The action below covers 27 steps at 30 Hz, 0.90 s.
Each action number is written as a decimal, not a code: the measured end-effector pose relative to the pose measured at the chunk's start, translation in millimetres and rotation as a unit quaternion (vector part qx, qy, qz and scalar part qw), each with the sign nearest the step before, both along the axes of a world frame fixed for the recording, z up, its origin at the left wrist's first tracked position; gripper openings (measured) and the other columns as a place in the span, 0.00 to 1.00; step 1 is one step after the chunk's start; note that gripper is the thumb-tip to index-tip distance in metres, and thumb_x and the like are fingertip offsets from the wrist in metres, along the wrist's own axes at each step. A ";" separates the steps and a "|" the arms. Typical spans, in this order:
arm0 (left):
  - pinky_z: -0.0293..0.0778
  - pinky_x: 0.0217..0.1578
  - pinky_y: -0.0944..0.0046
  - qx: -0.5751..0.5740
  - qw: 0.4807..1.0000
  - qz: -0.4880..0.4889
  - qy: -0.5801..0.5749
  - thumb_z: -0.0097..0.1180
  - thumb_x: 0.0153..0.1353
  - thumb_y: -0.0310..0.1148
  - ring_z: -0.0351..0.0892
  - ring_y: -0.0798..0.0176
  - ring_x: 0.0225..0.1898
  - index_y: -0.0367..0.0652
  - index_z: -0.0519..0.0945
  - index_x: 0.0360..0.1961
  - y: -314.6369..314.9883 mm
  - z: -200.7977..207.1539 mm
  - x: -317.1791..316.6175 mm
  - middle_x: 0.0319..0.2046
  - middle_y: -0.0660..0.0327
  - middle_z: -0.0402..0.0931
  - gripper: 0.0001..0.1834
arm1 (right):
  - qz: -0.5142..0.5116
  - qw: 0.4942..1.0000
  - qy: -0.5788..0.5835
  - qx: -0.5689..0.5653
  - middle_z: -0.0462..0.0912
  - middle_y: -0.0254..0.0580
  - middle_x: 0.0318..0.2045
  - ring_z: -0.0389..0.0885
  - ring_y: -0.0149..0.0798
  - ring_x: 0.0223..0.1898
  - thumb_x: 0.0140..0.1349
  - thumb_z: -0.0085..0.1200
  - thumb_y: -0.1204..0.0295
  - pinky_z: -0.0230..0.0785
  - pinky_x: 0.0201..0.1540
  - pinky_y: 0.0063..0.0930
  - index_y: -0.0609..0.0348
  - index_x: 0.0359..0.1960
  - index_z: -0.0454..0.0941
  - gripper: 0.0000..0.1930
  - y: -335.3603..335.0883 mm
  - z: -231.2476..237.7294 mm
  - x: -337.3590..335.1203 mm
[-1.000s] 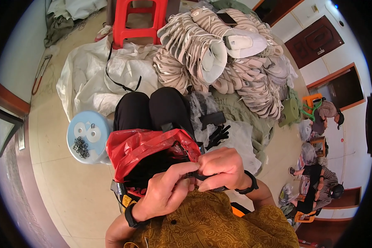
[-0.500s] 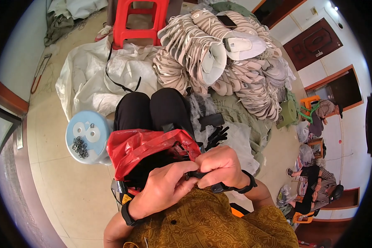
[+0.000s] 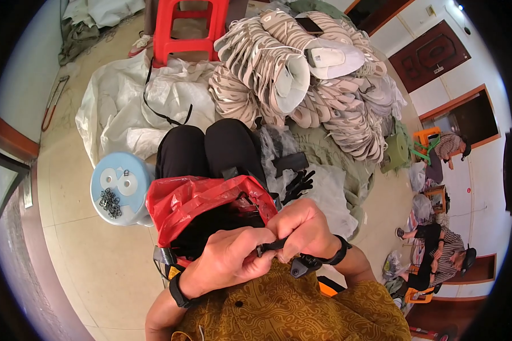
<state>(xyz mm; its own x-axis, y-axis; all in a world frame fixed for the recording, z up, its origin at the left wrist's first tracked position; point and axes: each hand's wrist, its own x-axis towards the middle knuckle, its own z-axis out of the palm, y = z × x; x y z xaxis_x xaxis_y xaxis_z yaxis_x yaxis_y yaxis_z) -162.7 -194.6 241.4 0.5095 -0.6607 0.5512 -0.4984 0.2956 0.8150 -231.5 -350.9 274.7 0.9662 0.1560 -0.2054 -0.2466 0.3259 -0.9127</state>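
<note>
Above my lap, both hands meet at a short black strap (image 3: pixel 274 245). My left hand (image 3: pixel 226 254) is closed, pinching the strap's left end, where a small dark buckle-like piece shows at the fingertips. My right hand (image 3: pixel 305 228) is closed on the strap's other end, its thumb and fingers pressed together. Between the hands and my knees lies an open red plastic bag (image 3: pixel 179 196) with a dark, black-looking inside. A pile of small dark buckles (image 3: pixel 110 203) sits on the light-blue stool (image 3: pixel 125 165) to the left, and one more lies apart from it.
Beyond my knees, bundles of beige-and-white shoe uppers (image 3: pixel 267 62) are heaped on sacking, near a red stool (image 3: pixel 189 45). A white woven sheet (image 3: pixel 116 102) covers the floor at far left. Black gloves (image 3: pixel 298 184) lie beside my right knee. Two people sit at far right.
My fingers have shifted slightly around the strap, and more of it shows between my hands. My right wrist has turned a little. The bag's opening looks wider.
</note>
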 end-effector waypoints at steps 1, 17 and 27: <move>0.69 0.16 0.68 0.001 1.000 -0.001 0.000 0.59 0.43 0.24 0.73 0.60 0.16 0.39 0.70 0.32 0.4 -1.1 0.1 0.18 0.60 0.72 0.14 | 0.000 1.000 -0.010 0.011 0.70 0.38 0.11 0.67 0.27 0.14 0.36 0.55 0.83 0.53 0.15 0.19 0.67 0.09 0.68 0.07 -0.4 -4.2 -0.3; 0.71 0.24 0.70 0.002 0.993 -0.003 0.121 0.52 0.46 0.20 0.75 0.66 0.21 0.38 0.70 0.39 2.6 -2.1 -6.7 0.24 0.59 0.74 0.15 | 0.000 0.977 -0.152 -0.149 0.68 0.42 0.10 0.65 0.36 0.11 0.32 0.60 0.81 0.49 0.14 0.26 0.66 0.09 0.65 0.12 -7.4 -5.1 8.3; 0.70 0.27 0.69 0.033 0.983 -0.020 0.178 0.45 0.48 0.18 0.76 0.63 0.26 0.37 0.70 0.40 8.1 -1.6 -9.6 0.27 0.56 0.74 0.15 | -0.022 0.963 -0.207 -0.172 0.68 0.41 0.11 0.64 0.35 0.11 0.35 0.61 0.79 0.49 0.14 0.25 0.66 0.11 0.66 0.12 -5.2 -3.6 7.9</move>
